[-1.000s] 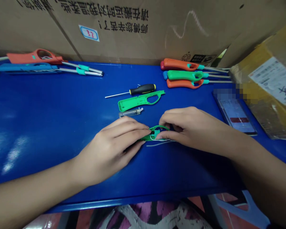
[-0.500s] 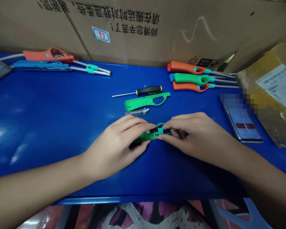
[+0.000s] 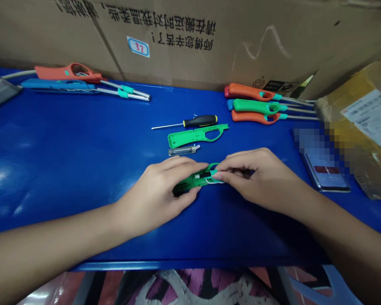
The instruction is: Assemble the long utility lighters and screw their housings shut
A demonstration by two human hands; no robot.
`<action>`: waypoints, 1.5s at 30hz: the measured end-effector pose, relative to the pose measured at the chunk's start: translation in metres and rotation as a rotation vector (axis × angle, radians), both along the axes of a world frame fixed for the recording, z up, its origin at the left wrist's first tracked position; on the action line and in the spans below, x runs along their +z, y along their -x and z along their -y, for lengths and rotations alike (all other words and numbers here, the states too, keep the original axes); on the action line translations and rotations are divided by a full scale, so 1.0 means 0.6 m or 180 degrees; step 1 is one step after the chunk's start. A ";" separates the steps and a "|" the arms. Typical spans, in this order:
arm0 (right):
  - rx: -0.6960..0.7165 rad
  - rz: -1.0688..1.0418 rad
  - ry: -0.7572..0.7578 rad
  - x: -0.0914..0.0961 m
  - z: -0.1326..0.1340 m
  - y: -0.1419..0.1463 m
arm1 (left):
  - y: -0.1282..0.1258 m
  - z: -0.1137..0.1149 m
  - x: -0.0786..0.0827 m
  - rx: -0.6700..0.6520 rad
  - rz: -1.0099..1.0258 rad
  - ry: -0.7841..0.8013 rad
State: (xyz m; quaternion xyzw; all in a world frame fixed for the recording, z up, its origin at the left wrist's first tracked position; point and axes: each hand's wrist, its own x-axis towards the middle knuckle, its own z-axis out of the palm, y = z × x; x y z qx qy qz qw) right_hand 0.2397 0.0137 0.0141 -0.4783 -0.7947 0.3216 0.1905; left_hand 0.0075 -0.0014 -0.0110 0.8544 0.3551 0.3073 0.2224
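My left hand [image 3: 160,192] is closed around a green lighter casing half [image 3: 186,185], its hollow side up, low over the table or resting on it. My right hand [image 3: 260,178] pinches a teal lighter trigger [image 3: 213,173] between thumb and fingers at the casing's loop end. A black and white igniter part [image 3: 203,174] joins the trigger, and a thin white wire curves below it. Just beyond my hands lie a clear fuel tank [image 3: 183,150], the other green casing half [image 3: 190,136] and a black-and-yellow screwdriver [image 3: 199,121].
Orange and green lighters [image 3: 255,106] lie at the back right, near a taped carton [image 3: 365,140] and a phone [image 3: 328,167]. Opened orange and blue lighters [image 3: 63,85] are at the back left. A large cardboard box [image 3: 184,63] lines the blue table's [image 3: 82,169] far edge.
My right fingers have shifted their grip onto the teal trigger. More of the igniter part and white wire shows. My left hand keeps hold of the casing half; the view has shifted slightly.
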 end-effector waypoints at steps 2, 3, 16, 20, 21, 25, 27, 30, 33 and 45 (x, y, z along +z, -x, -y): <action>-0.0033 -0.0064 0.0056 0.003 0.001 0.001 | 0.000 0.002 0.002 0.0025 -0.0005 -0.0021; -0.0035 -0.0087 0.0062 0.005 0.001 0.001 | 0.000 0.003 0.002 0.0037 -0.0009 -0.0040; 0.0270 -0.0054 -0.0440 0.007 -0.003 0.002 | -0.001 0.004 -0.002 -0.0061 0.0002 0.0031; 0.0176 -0.0146 -0.0278 0.008 -0.001 0.007 | -0.002 0.005 -0.001 -0.0027 0.0103 0.0093; 0.0141 -0.0179 -0.0186 0.009 0.000 0.008 | -0.003 0.004 -0.001 -0.0012 0.0135 0.0111; 0.0010 -0.0223 0.0209 0.011 0.000 0.009 | -0.005 0.003 0.000 -0.0008 0.0241 0.0136; 0.0057 -0.0141 0.0064 0.008 0.000 0.008 | -0.006 0.002 0.000 -0.0038 0.0255 0.0139; 0.0262 0.0109 -0.0506 0.000 0.001 0.008 | -0.007 0.002 0.000 -0.0005 0.0246 0.0110; 0.0250 0.0327 -0.0881 -0.002 0.004 0.009 | -0.008 0.002 -0.001 0.0089 0.0263 0.0091; 0.0285 0.0645 -0.0272 0.027 -0.018 -0.025 | -0.003 0.000 0.004 0.0182 0.0355 0.0260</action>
